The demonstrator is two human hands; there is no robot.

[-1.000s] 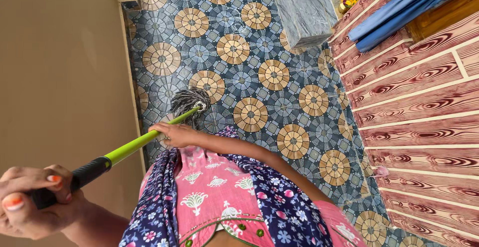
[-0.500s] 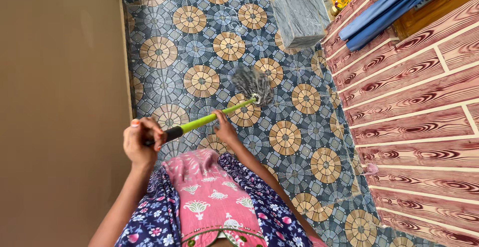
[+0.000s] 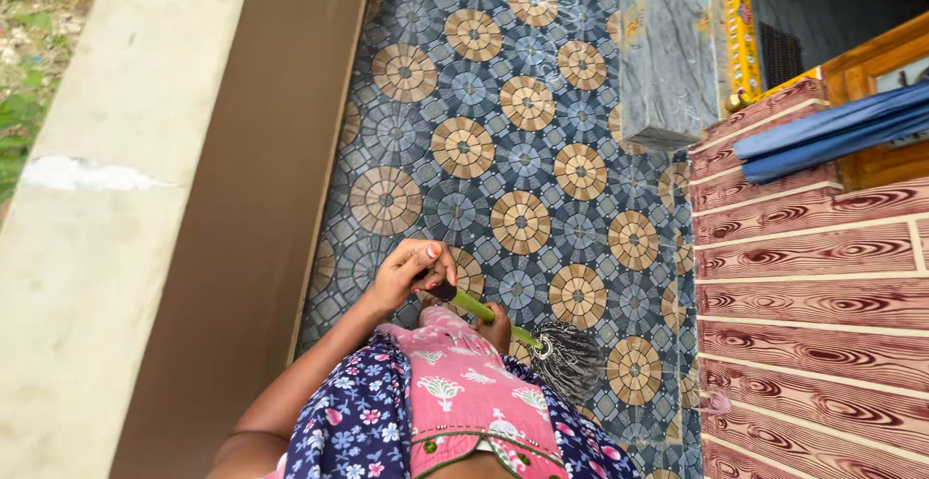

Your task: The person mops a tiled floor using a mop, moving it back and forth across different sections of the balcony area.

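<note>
Mop (image 3: 523,336): bright green pole with a black grip at its upper end, grey-and-white string head (image 3: 571,361) fastened by a metal ring. Pole runs slantwise from about 10 o'clock down to 4 o'clock, close against the person's body. String head rests bunched on the patterned tile floor (image 3: 503,102), near the striped wood-grain wall.

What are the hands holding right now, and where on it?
Both hold a mop. The left hand grips the black end of its green handle; the right hand holds the handle lower down, near the grey mop head.
</note>
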